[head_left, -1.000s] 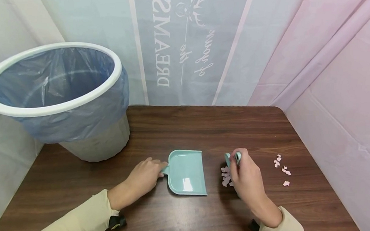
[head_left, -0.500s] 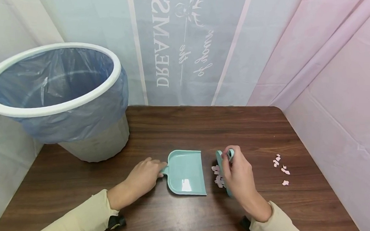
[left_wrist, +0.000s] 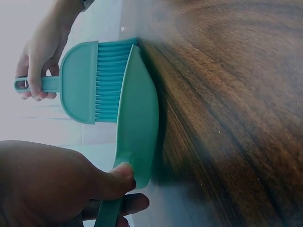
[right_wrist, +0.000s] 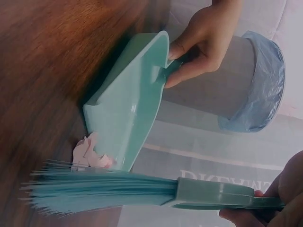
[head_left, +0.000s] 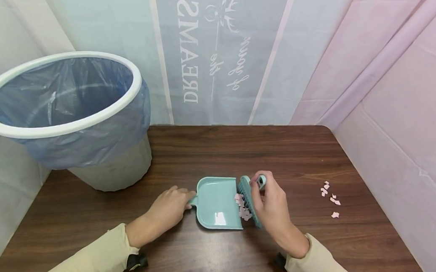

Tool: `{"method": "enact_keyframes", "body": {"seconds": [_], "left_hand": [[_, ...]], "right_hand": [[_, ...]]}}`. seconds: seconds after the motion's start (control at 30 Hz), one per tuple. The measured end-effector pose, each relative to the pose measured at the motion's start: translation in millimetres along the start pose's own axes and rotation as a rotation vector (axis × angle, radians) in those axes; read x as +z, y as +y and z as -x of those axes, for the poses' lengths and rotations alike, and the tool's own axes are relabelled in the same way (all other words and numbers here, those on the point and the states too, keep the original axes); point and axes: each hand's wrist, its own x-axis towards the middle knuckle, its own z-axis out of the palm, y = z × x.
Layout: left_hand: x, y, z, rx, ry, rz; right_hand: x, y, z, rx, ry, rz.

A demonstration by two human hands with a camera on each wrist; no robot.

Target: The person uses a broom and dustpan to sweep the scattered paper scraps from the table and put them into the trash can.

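Note:
My left hand [head_left: 171, 207] grips the short handle of a mint-green dustpan [head_left: 215, 201], which lies on the table with its straight lip facing right. In the left wrist view the thumb [left_wrist: 124, 176] presses on top of that handle. A matching hand brush [head_left: 249, 200] is held upright by its handle in my right hand [head_left: 273, 207], bristles down. Between the bristles [right_wrist: 94, 187] and the dustpan lip sits a small heap of pale pink paper scraps [head_left: 242, 207]; some of them overlap the lip.
Several more paper scraps [head_left: 331, 198] lie scattered toward the right side of the brown wooden table [head_left: 209, 150]. At the back left stands a large bin [head_left: 111, 168] with a white rim and blue liner. Printed cloth [head_left: 224, 48] hangs behind the table.
My right hand has moved left with the brush, pushing the heap of scraps across the table to the dustpan's lip. The left hand and dustpan have stayed in place.

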Motion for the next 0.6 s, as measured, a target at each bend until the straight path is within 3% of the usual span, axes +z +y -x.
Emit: {"method": "enact_keyframes", "body": {"seconds": [0.6], "left_hand": [[0.3,-0.3,0.2,-0.016,-0.005,0.031]], "right_hand": [[19.2,-20.4,-2.5,-0.058,-0.021,-0.195]]}}
